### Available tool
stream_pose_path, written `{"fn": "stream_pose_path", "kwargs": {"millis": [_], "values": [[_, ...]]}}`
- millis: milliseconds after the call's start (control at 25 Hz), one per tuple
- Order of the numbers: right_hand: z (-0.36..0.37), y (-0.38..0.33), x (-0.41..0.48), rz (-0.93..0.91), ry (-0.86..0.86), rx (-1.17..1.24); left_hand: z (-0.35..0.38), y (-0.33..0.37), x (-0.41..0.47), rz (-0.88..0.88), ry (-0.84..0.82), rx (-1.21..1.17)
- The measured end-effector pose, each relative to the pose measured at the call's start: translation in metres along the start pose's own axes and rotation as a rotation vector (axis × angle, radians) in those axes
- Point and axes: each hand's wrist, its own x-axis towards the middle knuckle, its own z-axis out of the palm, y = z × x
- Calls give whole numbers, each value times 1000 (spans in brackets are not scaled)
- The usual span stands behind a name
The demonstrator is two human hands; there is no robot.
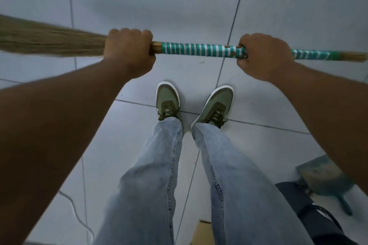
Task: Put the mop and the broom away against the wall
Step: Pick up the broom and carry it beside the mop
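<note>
I hold a grass broom [199,50] level across my body, above the tiled floor. Its handle is wrapped in teal and white striped tape. The tan bristles [49,41] fan out to the left edge of the view. My left hand [129,49] is closed around the broom where the bristles meet the handle. My right hand [262,55] grips the handle further right, and a short taped end sticks out past it. No mop is in view, and no wall either.
Pale grey floor tiles [179,2] lie all around. My feet in green shoes [168,101] stand below the broom. A teal dustpan [326,177] lies at the lower right beside a dark bag [310,215]. A cardboard corner [201,230] shows at the bottom.
</note>
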Motion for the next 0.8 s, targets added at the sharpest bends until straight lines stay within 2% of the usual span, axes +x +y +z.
{"fn": "stream_pose_path", "kwargs": {"millis": [160, 480, 640, 800], "values": [[-99, -11, -53, 10, 143, -13, -105, 8, -41, 12, 67, 55], [-295, -4, -214, 159, 519, 8, -351, 69, -122, 116, 356, 143], [-355, 2, -296, 297, 652, 32, -443, 104, -145, 249, 515, 173], [-378, -1, -387, 457, 752, 27, -499, 149, -170, 428, 600, 208]]}}
